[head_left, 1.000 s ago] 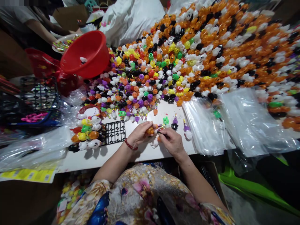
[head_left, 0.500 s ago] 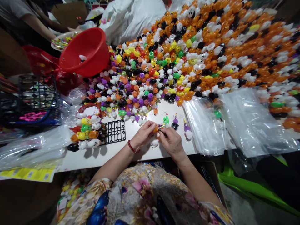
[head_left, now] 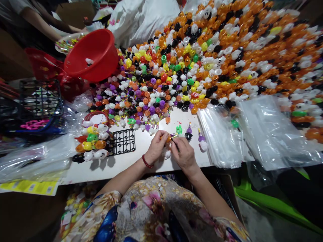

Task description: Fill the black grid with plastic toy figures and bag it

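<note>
Pinched in my left hand (head_left: 156, 147) is a small orange plastic figure (head_left: 168, 138). My right hand (head_left: 183, 153) is closed on a thin dark piece (head_left: 173, 141) that meets the figure; its kind cannot be made out. Just below, a white figure (head_left: 167, 154) lies on the table, partly hidden by my fingers. Beyond my hands are a green figure (head_left: 179, 129), a black figure with a purple neck (head_left: 188, 134) and a white one with a purple neck (head_left: 202, 144). Left of my hands lies a black plastic grid (head_left: 124, 141), with several coloured figures (head_left: 92, 145) standing at its left.
A large heap of figures (head_left: 227, 60) covers the back and right. A red basin (head_left: 93, 55) stands at back left, near a co-worker's arm (head_left: 40, 23). Clear plastic bags (head_left: 219, 137) lie at right, and more bags (head_left: 42, 154) at left.
My left hand and wrist have shifted slightly to the right, closer to my right hand. The orange figure stays between my hands; things on the table look unchanged.
</note>
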